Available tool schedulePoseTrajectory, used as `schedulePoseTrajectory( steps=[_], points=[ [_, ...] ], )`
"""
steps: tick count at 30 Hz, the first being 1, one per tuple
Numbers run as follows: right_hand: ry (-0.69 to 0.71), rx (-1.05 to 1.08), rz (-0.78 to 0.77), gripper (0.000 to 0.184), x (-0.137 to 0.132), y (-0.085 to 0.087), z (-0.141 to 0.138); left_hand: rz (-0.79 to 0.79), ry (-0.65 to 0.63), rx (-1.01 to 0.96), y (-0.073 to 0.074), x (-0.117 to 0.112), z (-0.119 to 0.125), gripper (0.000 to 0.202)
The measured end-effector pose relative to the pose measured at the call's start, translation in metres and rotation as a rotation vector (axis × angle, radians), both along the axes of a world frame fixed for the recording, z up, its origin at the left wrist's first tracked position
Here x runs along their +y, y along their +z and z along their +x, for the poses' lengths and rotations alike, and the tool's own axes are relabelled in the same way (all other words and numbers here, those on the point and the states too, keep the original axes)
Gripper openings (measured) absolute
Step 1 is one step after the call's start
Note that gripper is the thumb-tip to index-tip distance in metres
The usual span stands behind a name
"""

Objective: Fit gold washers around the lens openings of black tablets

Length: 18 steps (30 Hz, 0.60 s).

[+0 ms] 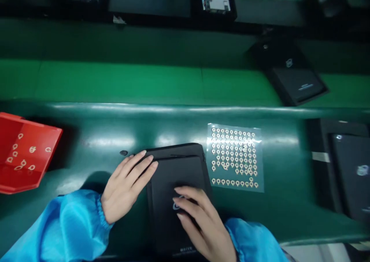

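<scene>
A black, flat, tablet-like panel (170, 177) with a pale logo lies on the green work surface in front of me, on or in a slightly larger black piece (185, 151) whose top edge shows beyond it. My left hand (123, 186) is open, fingers stretched and fingertips resting at the upper left corner of these pieces. Over the logo is my right hand (204, 219), its fingers apart and slightly bent, fingertips at the panel's face; nothing is held. A small dark piece (123, 152) lies beside the upper left corner.
A clear sheet (258, 159) bearing many small pale rings lies to the right. At left, a red bin (52, 138) has several such rings on it. More black panels (352, 154) lie far right. Another black unit (297, 84) rests on the raised green strip; devices with exposed parts (216, 1) sit at the back.
</scene>
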State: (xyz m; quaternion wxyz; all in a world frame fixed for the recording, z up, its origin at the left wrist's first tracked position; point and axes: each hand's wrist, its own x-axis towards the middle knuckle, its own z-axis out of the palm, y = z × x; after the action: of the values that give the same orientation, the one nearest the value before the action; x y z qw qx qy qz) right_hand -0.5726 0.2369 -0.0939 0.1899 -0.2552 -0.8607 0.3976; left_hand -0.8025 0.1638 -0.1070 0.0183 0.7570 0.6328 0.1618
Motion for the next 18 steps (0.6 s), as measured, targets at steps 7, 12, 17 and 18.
schedulePoseTrajectory(
  steps=[7, 12, 17, 18],
  points=[
    [-0.071, 0.124, -0.026, 0.028, 0.000, -0.001, 0.005, -0.069, 0.063, 0.094, 0.003, -0.015, 0.011, 0.061],
    [-0.358, -0.098, 0.081, 0.021, 0.002, -0.004, 0.064, -0.158, 0.169, -0.023, -0.004, -0.078, 0.029, 0.069],
    [-0.305, -0.245, 0.038, 0.032, -0.031, -0.028, 0.109, -0.209, 0.311, -0.089, -0.026, -0.122, 0.082, 0.060],
    [-0.341, -0.214, -0.024, 0.033, -0.040, -0.032, 0.109, -0.204, 0.349, -0.134, -0.030, -0.124, 0.091, 0.062]
  ],
)
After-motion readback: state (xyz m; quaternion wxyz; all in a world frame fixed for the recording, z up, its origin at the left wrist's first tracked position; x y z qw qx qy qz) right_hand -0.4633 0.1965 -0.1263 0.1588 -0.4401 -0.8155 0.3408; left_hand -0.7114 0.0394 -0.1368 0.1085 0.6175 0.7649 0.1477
